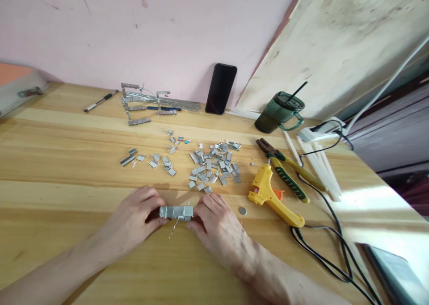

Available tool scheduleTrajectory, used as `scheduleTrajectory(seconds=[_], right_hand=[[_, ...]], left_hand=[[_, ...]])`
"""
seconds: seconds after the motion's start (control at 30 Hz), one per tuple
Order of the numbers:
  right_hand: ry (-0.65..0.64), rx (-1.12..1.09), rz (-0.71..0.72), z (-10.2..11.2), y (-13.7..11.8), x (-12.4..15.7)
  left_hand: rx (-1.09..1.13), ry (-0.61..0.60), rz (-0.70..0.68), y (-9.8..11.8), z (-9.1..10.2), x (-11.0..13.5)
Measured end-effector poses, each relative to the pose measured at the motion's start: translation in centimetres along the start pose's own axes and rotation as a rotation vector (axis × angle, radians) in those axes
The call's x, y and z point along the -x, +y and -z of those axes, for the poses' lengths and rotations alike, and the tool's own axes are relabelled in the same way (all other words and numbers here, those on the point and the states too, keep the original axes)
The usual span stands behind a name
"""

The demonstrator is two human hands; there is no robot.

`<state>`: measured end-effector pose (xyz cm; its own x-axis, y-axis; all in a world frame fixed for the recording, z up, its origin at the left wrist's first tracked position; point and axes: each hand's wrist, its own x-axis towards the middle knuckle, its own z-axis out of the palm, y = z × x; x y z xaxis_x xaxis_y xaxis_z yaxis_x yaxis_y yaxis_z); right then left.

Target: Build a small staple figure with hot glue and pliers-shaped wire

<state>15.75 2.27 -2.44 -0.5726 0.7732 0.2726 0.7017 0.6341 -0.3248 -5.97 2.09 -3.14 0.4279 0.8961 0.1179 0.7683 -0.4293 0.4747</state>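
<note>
Both the left hand and right hand pinch the small grey metal block on the wooden table; its thin wire, perhaps loose, could slip out.

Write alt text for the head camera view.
Both hands, left hand and right hand, hold a grey metal strip by its ends on a wooden table. Beyond lie scattered metal pieces; to the right, a yellow glue gun, pliers and a green cup.

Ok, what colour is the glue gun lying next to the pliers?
Yellow, with an orange trigger; the glue gun shows best in the head view.
</note>
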Motion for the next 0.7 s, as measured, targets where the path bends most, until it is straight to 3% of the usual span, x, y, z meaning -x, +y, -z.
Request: scheduleTrajectory(seconds=[0.7], right_hand=[[-0.008, -0.068, -0.038, 0.01, 0.14, -0.08]], left_hand=[[0.049, 0.056, -0.022, -0.71, -0.53, 0.19]])
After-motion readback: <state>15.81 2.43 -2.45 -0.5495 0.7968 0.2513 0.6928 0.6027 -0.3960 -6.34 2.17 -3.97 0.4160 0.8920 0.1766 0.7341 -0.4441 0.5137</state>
